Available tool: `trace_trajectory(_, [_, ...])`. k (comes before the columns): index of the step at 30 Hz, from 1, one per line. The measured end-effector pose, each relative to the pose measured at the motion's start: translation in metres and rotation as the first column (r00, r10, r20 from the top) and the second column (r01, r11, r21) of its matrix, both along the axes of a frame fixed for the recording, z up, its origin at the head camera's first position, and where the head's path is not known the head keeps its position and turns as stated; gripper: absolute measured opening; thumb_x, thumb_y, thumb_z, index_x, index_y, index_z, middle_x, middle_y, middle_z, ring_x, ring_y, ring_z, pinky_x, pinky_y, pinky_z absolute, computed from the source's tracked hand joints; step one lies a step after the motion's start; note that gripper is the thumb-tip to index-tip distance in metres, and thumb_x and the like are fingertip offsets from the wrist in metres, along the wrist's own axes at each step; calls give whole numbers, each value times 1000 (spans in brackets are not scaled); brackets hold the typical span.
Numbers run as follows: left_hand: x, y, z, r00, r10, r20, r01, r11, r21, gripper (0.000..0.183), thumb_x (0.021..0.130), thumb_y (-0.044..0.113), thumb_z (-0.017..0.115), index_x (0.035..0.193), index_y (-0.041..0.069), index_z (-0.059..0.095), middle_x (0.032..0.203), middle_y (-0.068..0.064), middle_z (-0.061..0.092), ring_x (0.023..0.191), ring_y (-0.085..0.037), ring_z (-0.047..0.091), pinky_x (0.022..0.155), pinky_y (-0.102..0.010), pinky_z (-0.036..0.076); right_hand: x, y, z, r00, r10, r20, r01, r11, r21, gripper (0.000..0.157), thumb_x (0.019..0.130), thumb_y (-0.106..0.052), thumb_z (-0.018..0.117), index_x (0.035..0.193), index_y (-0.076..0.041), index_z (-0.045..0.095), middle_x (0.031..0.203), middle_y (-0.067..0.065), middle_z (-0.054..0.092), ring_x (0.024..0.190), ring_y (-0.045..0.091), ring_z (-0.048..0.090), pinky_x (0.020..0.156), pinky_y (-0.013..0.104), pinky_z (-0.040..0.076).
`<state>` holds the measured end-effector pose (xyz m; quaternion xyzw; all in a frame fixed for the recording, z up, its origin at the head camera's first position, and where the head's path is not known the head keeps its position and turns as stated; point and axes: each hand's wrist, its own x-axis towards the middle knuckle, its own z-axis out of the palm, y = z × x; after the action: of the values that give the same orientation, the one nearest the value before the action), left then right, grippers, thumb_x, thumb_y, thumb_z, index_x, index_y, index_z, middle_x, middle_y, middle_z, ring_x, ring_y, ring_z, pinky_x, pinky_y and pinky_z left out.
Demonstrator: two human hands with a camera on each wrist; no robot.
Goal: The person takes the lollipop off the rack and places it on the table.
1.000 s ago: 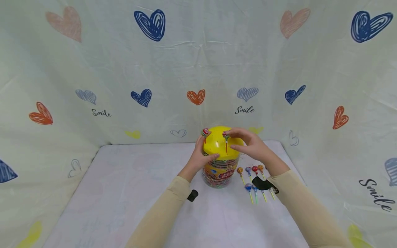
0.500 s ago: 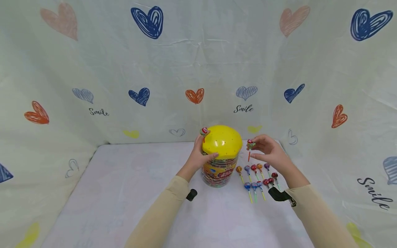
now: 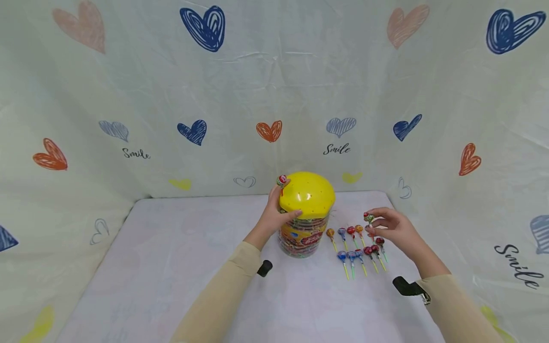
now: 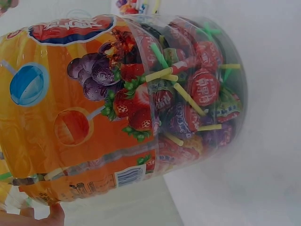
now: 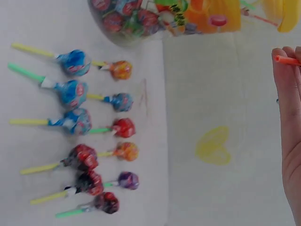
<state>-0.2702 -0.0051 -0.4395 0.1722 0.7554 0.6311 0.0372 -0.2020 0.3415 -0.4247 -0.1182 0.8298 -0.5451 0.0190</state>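
Observation:
A clear jar [image 3: 301, 238] full of wrapped lollipops stands upright with a yellow domed lid [image 3: 307, 194]. My left hand [image 3: 278, 215] grips it at the lid, thumb across the front; its fingers also show at the corner of the left wrist view. By those fingertips a red-and-green lollipop [image 3: 281, 180] sticks up against the lid; how it is held is partly hidden. My right hand [image 3: 392, 226] pinches another red-and-green lollipop [image 3: 369, 217] above the far end of the laid-out lollipops. In the right wrist view its red stick [image 5: 287, 60] shows at the fingers.
Two rows of lollipops lie right of the jar: a back row with an orange one [image 3: 330, 233], a front row with a blue one [image 3: 341, 256]. White cloth covers the table [image 3: 180, 267]. A heart-printed curtain [image 3: 231, 95] hangs behind and at both sides.
My right hand has moved from the lid to the right and down, carrying its lollipop over beside the rows. The left hand stays on the jar.

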Motion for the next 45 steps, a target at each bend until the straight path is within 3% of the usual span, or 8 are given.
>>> trace_trajectory(5, [0, 0, 2, 1000, 5, 15, -5, 1000, -2, 84, 86, 27, 77, 151, 38, 25, 157, 0, 8, 139, -31, 26, 112, -56, 25, 0, 19, -20, 995, -60, 79, 52, 994, 93, 43, 92, -6, 66, 132, 2, 52, 126, 24, 53, 93, 20, 65, 77, 26, 57])
trace_trajectory(11, [0, 0, 1, 1000, -6, 25, 6, 1000, 17, 85, 86, 26, 77, 153, 34, 25, 158, -1, 5, 140, -32, 25, 112, -57, 24, -6, 47, -47, 986, -101, 133, 82, 987, 142, 44, 96, -8, 61, 137, 1, 50, 131, 27, 50, 99, 35, 64, 79, 24, 55])
trace_trajectory(19, [0, 0, 2, 1000, -13, 5, 13, 1000, 25, 86, 86, 25, 77, 154, 31, 24, 157, -2, 7, 139, -33, 26, 112, -57, 24, -8, 74, -75, 967, -186, 174, 143, 962, 232, 48, 96, -4, 59, 142, 2, 47, 137, 29, 49, 98, 30, 65, 79, 27, 56])
trace_trajectory(26, [0, 0, 1, 1000, -4, 13, 4, 1000, 16, 86, 86, 26, 77, 154, 31, 24, 158, -2, 6, 140, -33, 24, 112, -58, 23, -13, 90, -100, 919, -266, 292, 187, 944, 271, 51, 95, -5, 60, 144, -3, 46, 141, 31, 43, 94, 22, 65, 78, 27, 57])
trace_trajectory(36, [1, 0, 1, 1000, 9, 19, -9, 1000, 1, 84, 86, 28, 77, 152, 38, 25, 158, -1, 7, 140, -32, 24, 112, -58, 24, -19, 99, -123, 911, -281, 301, 200, 941, 271, 53, 91, 1, 63, 141, 2, 46, 138, 32, 45, 82, 20, 61, 69, 27, 56])
trace_trajectory(45, [0, 0, 0, 999, 11, 35, -11, 1000, 2, 86, 85, 30, 77, 152, 38, 25, 158, -1, 6, 140, -34, 24, 112, -59, 24, -29, 106, -131, 916, -262, 304, 163, 935, 315, 53, 89, 0, 66, 139, 1, 50, 135, 31, 48, 87, 21, 60, 71, 27, 55])
